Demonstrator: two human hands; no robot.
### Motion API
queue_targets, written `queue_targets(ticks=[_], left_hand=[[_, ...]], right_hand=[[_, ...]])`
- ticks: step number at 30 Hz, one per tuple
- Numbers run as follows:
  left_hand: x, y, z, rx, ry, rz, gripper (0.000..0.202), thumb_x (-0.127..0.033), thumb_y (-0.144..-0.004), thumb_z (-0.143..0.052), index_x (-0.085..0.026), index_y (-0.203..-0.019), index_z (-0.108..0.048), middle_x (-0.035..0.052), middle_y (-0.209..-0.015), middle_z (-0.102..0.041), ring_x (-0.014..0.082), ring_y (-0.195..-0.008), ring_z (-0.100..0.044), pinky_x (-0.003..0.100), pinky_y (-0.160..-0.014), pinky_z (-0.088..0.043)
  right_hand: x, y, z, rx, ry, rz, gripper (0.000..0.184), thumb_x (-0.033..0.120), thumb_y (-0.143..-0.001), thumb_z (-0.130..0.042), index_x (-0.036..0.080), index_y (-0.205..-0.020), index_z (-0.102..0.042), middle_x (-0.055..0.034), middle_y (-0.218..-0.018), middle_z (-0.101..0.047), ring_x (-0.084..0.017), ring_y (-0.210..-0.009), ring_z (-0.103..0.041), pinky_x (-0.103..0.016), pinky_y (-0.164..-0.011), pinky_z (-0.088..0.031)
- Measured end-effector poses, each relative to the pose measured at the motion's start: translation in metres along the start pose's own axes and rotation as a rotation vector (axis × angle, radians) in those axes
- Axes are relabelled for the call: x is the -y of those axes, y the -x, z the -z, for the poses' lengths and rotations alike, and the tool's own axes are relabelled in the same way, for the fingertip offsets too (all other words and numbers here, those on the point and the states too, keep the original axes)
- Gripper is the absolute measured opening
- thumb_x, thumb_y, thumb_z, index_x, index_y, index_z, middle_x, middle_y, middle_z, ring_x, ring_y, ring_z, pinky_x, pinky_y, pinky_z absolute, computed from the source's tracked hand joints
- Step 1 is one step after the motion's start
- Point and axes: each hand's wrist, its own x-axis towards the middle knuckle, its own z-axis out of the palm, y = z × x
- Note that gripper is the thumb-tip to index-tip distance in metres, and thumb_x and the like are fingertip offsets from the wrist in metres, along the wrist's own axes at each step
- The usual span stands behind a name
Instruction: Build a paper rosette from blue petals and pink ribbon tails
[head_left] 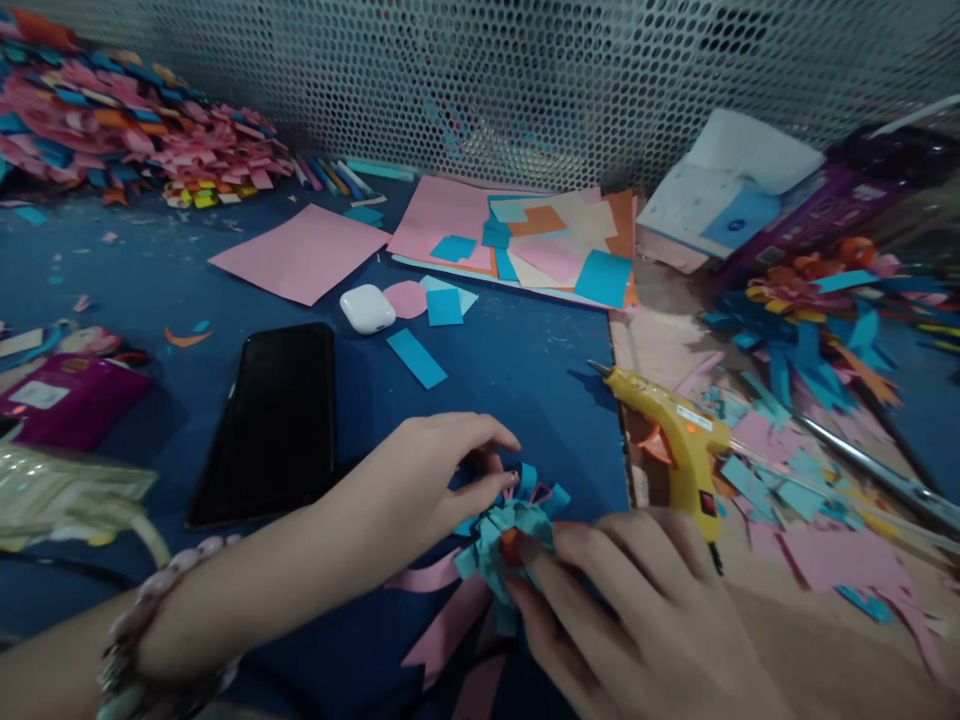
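A teal paper flower (491, 540) with an orange centre and pink ribbon-like paper tails lies on the blue table in front of me. Curled over its far edge, my left hand (442, 465) has thumb and fingertips closed at the small paper loops there. My right hand (637, 590) presses its fingertips at the orange centre from the near right side, partly hiding the flower. To the right of the flower lies a yellow hot glue gun (675, 425), its nozzle towards the upper left.
A black phone (281, 420), white earbud case (367, 309) and blue paper strip (417, 358) lie beyond my left arm. Coloured paper sheets (300, 255) sit farther back. Scissors (877, 465) and paper scraps (840, 560) are at right. A perforated metal panel (450, 90) bounds the back.
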Motion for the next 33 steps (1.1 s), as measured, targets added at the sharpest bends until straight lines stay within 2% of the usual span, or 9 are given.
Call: queue_targets(ticks=[9,18,26,30,33], left_hand=[[-0.003,-0.004,0.0,0.003,-0.003,-0.026,0.009,-0.016,-0.084,-0.06,-0.019,-0.083,-0.068,-0.0018,-0.083,-0.067,0.0111,-0.079,-0.062,0.02,-0.071,-0.046],[-0.003,-0.004,0.001,0.032,0.014,-0.037,0.009,-0.015,-0.085,-0.059,-0.019,-0.085,-0.067,-0.0012,-0.085,-0.067,0.0123,-0.082,-0.062,0.021,-0.073,-0.046],[-0.007,-0.003,0.004,0.076,0.067,0.0,0.011,-0.016,-0.085,-0.057,-0.019,-0.085,-0.067,-0.0014,-0.087,-0.067,0.0117,-0.083,-0.062,0.021,-0.073,-0.046],[-0.009,-0.002,0.006,0.072,0.079,0.044,0.014,-0.023,-0.087,-0.056,-0.022,-0.094,-0.067,-0.0013,-0.093,-0.069,0.0133,-0.085,-0.063,0.021,-0.067,-0.045],[-0.011,-0.002,0.006,0.046,0.074,0.083,0.018,-0.028,-0.089,-0.053,-0.022,-0.099,-0.067,-0.0014,-0.094,-0.07,0.0129,-0.079,-0.062,0.021,-0.062,-0.043]], right_hand=[[-0.002,0.001,-0.004,0.032,0.049,0.015,0.025,0.014,-0.089,-0.048,0.016,-0.078,-0.07,-0.001,-0.063,-0.056,-0.019,-0.065,-0.041,-0.038,-0.06,-0.026],[-0.005,0.003,-0.006,0.045,0.009,0.005,0.025,0.016,-0.09,-0.045,0.014,-0.088,-0.07,-0.0032,-0.068,-0.056,-0.02,-0.068,-0.042,-0.037,-0.06,-0.027],[-0.004,0.005,-0.007,0.051,0.001,0.013,0.024,0.016,-0.088,-0.046,0.014,-0.084,-0.069,-0.0037,-0.07,-0.056,-0.021,-0.069,-0.042,-0.037,-0.062,-0.028],[-0.005,0.003,-0.006,0.062,-0.039,-0.006,0.023,0.015,-0.088,-0.046,0.013,-0.085,-0.069,-0.0042,-0.071,-0.056,-0.021,-0.07,-0.042,-0.037,-0.064,-0.029],[-0.006,0.002,-0.007,0.066,-0.064,-0.021,0.025,0.015,-0.089,-0.044,0.013,-0.086,-0.068,-0.0045,-0.072,-0.056,-0.021,-0.071,-0.041,-0.037,-0.065,-0.029]])
